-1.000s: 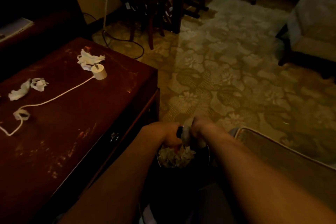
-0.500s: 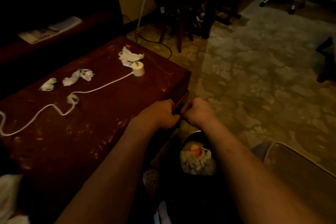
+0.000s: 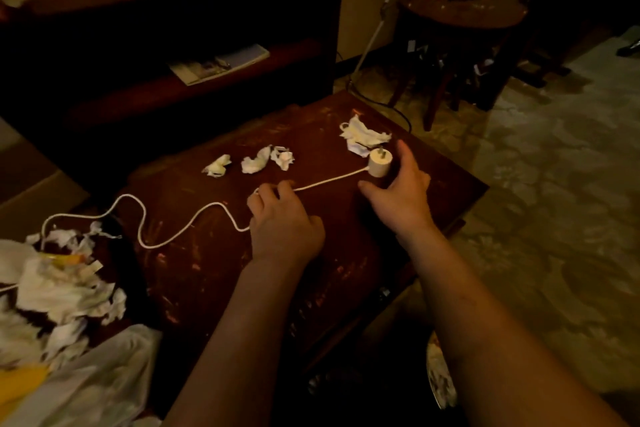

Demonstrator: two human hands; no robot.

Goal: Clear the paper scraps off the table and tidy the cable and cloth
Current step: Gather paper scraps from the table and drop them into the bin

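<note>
A white cable (image 3: 173, 237) snakes across the dark wooden table (image 3: 207, 274) and ends in a round cream plug (image 3: 380, 163). My left hand (image 3: 284, 222) lies over the cable's middle, fingertips curled on it at a small loop. My right hand (image 3: 398, 194) is at the plug, thumb and forefinger spread on either side of it. Small crumpled paper scraps (image 3: 256, 163) lie beyond the cable, and a bigger crumpled piece (image 3: 363, 137) sits just behind the plug. A heap of torn paper (image 3: 59, 288) covers the table's left end.
A pale bag or cloth (image 3: 100, 378) lies at the lower left. The rim of a bin (image 3: 440, 378) with paper in it shows below the table's right edge. A dark shelf unit (image 3: 173, 28) holding a magazine stands behind; a round side table (image 3: 464, 10) is at the far right.
Both hands rose from the bin beside the table and moved onto the tabletop. The left now lies on the cable, the right at the plug. The view swung left.
</note>
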